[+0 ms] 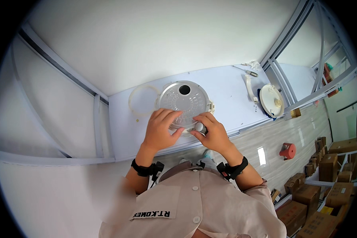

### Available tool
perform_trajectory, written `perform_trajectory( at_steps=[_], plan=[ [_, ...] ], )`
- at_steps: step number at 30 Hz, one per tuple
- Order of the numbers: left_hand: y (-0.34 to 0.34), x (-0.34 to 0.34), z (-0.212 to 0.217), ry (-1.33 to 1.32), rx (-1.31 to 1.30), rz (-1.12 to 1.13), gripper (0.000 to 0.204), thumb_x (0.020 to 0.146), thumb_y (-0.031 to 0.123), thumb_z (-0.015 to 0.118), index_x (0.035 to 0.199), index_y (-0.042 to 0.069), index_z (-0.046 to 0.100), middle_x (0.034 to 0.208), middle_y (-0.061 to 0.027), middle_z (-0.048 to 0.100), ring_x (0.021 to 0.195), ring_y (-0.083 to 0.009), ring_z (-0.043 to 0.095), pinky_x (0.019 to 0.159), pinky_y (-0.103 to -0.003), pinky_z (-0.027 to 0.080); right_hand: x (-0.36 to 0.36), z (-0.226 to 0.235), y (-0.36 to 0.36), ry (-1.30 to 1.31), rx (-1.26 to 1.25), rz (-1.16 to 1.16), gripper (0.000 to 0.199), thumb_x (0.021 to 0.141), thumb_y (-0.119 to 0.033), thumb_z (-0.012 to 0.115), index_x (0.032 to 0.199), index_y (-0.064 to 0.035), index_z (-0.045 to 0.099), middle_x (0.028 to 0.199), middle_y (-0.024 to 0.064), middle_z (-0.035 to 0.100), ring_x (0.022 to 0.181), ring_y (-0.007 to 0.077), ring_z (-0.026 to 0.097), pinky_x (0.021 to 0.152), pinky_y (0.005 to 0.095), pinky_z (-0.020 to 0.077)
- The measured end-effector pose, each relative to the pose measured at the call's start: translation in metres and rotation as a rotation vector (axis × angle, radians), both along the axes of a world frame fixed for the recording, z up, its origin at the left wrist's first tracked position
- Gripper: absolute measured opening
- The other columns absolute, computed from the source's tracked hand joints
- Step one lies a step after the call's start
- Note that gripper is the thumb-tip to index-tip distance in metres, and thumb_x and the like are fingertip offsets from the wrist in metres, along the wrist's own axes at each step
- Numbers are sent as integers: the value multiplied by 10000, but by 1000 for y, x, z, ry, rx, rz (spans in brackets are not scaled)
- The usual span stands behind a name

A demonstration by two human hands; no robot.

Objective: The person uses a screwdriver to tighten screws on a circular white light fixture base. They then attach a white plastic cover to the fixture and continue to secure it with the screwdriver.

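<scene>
Head view, only one to go on. Round silver metal lid plate lying flat on the pale worktop, close to the near edge, dark round hole toward its far side. Left hand spread flat over the plate's near-left rim, fingers fairly open, pressing down rather than gripping. Right hand curled at the near-right rim, fingertips pinched round a small grey knob-like part; hard to say whether seated in the plate or just held against it.

Clear ring gasket just beside the plate's left, touching or nearly so, can't tell. Toward the right edge: white strap-like piece, white round cover right at the edge, and a small screwdriver-ish tool near the far right corner.

Things that could go sideways, guessing here:
- Plate so near the edge, so a hard push on the knob could skid it off toward the lap.
- Small knob, tight pinch, so easy to fumble and lose down onto the floor.
- Flat palm only, no real clamp, so plate could spin under a twist.
- White cover already hanging at the edge; one bump and gone.
</scene>
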State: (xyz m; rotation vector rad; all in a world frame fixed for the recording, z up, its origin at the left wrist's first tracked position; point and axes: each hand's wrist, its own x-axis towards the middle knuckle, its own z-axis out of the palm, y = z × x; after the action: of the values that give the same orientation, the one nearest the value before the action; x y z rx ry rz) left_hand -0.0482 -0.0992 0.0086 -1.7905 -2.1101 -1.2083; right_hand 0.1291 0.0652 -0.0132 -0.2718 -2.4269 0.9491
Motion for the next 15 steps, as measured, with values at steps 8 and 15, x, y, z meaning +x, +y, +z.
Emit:
perform_trajectory(
  at_steps=[8,15],
  plan=[
    [-21,-18,-10,33,-89,41,336,744,157,897,1056,102,784,1088,-55,721,1075,-300,659,980,-446,499,-7,-19,4,44,34,-67,377,789,-290,950,1037,-99,740,1114,43,664,710,226,681,613,353,565],
    [-19,-22,-11,35,-47,44,227,767,198,906,924,106,772,1025,-24,710,1081,-265,658,1169,-540,453,-4,-17,13,47,21,-56,439,747,-346,982,1012,-92,741,1096,48,665,725,217,675,606,337,545]
  ],
)
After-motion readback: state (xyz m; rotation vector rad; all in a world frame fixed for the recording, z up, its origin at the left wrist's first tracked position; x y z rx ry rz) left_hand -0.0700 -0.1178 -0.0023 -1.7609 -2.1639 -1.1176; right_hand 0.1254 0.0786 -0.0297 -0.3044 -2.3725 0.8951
